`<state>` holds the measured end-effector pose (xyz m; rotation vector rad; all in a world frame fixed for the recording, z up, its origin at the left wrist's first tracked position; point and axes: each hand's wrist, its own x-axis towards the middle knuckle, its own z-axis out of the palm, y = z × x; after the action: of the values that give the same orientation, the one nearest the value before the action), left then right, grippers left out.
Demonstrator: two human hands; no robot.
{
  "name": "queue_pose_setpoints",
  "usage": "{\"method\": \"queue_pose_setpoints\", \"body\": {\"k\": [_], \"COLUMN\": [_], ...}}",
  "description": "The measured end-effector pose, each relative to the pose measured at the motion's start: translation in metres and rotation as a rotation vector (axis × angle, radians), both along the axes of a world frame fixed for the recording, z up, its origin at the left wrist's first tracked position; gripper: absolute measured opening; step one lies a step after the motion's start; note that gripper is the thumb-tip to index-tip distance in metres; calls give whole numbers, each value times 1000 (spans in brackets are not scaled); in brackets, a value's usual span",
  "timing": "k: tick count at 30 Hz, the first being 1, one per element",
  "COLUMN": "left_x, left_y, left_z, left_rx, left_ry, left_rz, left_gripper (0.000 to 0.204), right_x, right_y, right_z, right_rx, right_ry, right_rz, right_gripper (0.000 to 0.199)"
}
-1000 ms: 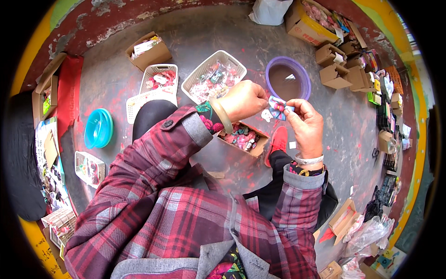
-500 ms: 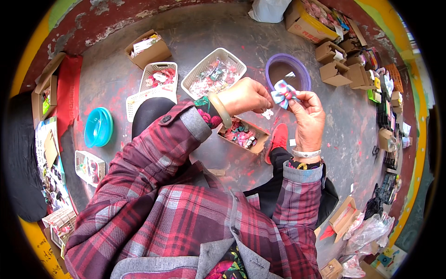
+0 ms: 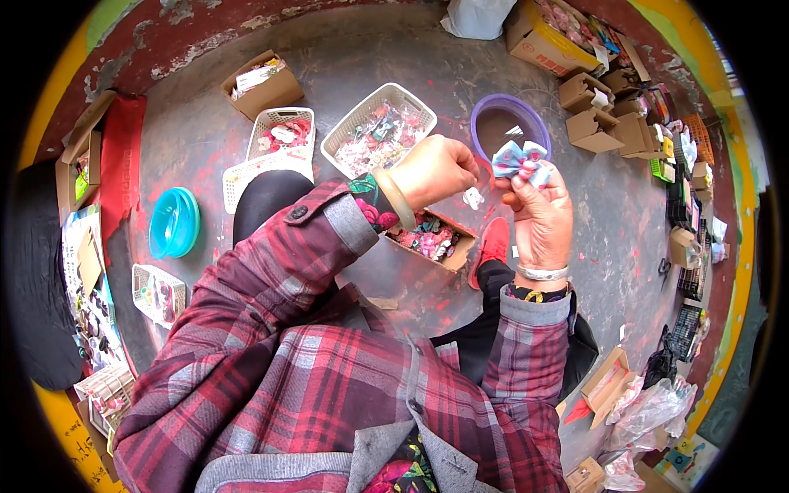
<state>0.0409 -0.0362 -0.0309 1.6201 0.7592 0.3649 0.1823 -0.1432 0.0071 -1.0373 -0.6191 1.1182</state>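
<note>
A light blue fabric bow with pink parts (image 3: 521, 161) is pinched between the thumb and fingers of my right hand (image 3: 544, 222), in front of a purple basin. To its left my left hand (image 3: 434, 171) is closed with fingertips pressed together; whatever they hold is too small to make out. A small white piece (image 3: 472, 198) shows just below these fingertips, and I cannot tell whether it hangs or lies on the floor. Under my left wrist stands an open cardboard box (image 3: 460, 253) of pink, red and teal scraps.
Ahead are a white basket (image 3: 330, 149) of wrapped pieces, the purple basin (image 3: 476, 123) and a smaller basket (image 3: 309, 120) with red and white pieces. Teal basins (image 3: 174, 223) stand at left. Cardboard boxes (image 3: 593, 130) and crates line the right wall. My red shoe (image 3: 494, 246) is below my hands.
The bow has turned and tilted in my right hand and shifted slightly right. My left hand has drawn back a little to the left, widening the gap between the hands.
</note>
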Motion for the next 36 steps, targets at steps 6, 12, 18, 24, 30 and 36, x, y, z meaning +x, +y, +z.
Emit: {"method": "queue_pose_setpoints", "body": {"k": [6,12,18,24,30,36], "left_x": [4,3,3,1,1,0], "left_y": [-7,-9,-4,-4,-3,-4], "left_z": [9,11,4,4,1,6], "left_rx": [118,80,-21,7,-4,52], "left_ry": [107,66,56,21,45,58], "left_rz": [12,31,21,48,47,32], "left_gripper": [18,18,17,17,19,22], "right_x": [-14,-8,-4,1,1,6], "right_y": [1,1,1,-1,-1,-2], "right_z": [-3,-7,-8,-5,-4,-6], "right_rx": [-54,-25,-6,-7,-25,-103], "right_ry": [-334,-747,-941,-1082,-1236,-1214], "right_rz": [-53,-101,-161,-128,-125,-81], "right_gripper": [21,16,15,15,15,15]}}
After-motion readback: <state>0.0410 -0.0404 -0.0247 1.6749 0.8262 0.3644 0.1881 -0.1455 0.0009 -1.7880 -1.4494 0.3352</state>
